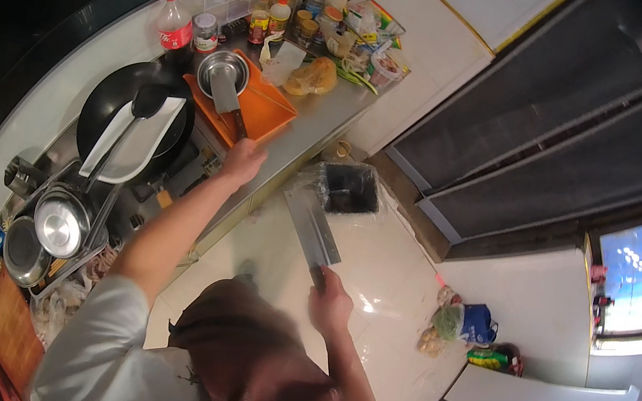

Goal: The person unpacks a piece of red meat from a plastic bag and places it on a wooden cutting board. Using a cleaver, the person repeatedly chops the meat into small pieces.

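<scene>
Left to right: wooden board [12,323] at counter's near-left end, metal pans [62,228] heaped just beyond it. Black wok [98,99] next, long white dish [147,146] lying across it, black ladle [149,100] on the dish. Orange tray [276,112] sits between counter's [317,113] back and front edges; steel bowl [214,64] at the tray's rear left corner. Left hand [242,162] is by the tray's near edge, fingers wrapped tight round the dark handle of a flat-bladed tool [225,93]. Its blade overlaps the bowl's mouth; can't tell from this angle if they touch. Bagged yellow-brown item [312,78] lies off the tray's far right edge. Right hand [330,300] is out past counter's front edge, fist closed on a cleaver's [312,226] handle, broad blade angled up-left toward the lined black bin [346,192] on the floor [406,300].
</scene>
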### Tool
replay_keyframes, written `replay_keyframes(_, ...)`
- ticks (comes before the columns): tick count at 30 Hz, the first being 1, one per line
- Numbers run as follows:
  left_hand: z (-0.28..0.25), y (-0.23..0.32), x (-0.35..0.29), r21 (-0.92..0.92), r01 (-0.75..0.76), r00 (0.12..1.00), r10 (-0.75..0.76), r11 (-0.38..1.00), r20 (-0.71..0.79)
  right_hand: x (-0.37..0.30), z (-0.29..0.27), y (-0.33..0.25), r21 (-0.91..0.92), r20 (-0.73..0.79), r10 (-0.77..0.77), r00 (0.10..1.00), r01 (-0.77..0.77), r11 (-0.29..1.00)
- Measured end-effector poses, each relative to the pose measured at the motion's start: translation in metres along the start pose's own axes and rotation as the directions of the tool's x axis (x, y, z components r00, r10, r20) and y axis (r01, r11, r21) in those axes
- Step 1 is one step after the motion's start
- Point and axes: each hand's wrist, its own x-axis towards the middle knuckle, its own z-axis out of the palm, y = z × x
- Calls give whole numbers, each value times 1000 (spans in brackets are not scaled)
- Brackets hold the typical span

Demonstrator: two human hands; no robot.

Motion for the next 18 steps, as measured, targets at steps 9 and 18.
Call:
replay_keyframes(9,23,-45,160,539,457,864,-211,707,-456,138,-30,57,82,148,-141,979,130,988)
replay_keyframes(18,3,-2,110,-177,262,745,-315,949,-587,310,11,58,156,287,-581,762,561,813)
